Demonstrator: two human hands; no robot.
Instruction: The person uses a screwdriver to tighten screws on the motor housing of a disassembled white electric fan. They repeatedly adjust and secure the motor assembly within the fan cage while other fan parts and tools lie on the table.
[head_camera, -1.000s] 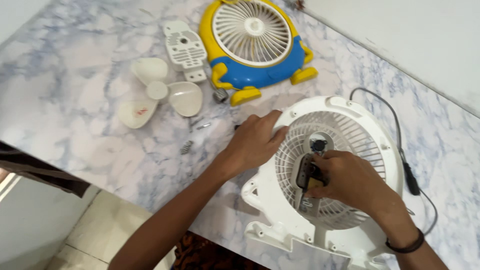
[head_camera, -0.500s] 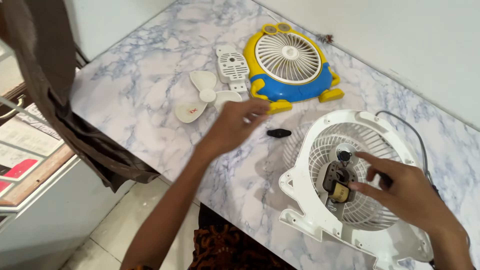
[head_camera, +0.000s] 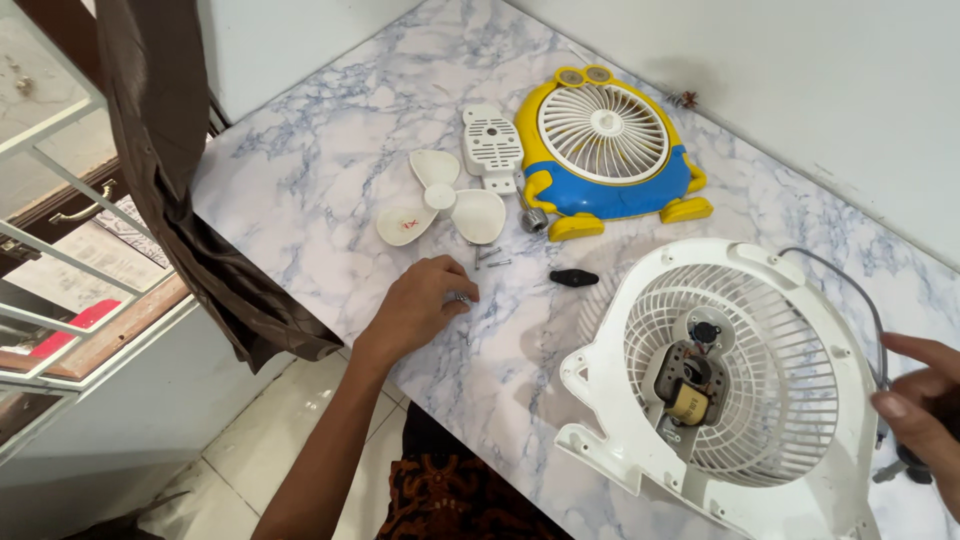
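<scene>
Left hand (head_camera: 420, 305) curled loosely on a small metal bit at its fingertips, screws (head_camera: 490, 258) just beyond could roll off; right hand (head_camera: 925, 405), grip unclear, steadies white fan housing (head_camera: 735, 480) between hands, exposed motor (head_camera: 685, 395) could snag.

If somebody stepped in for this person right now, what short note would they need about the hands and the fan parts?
Left hand: flat on the marble table, fingertips on a small metal piece, beside loose screws.
Right hand: at the right rim of the white fan housing, fingers curled by its cable; grip unclear.
Parts: the housing lies open, motor exposed. White blade, white cover plate and black knob lie apart on the table. A yellow and blue fan sits behind.
Done: blade off.
Left: loose parts not refitted.
</scene>
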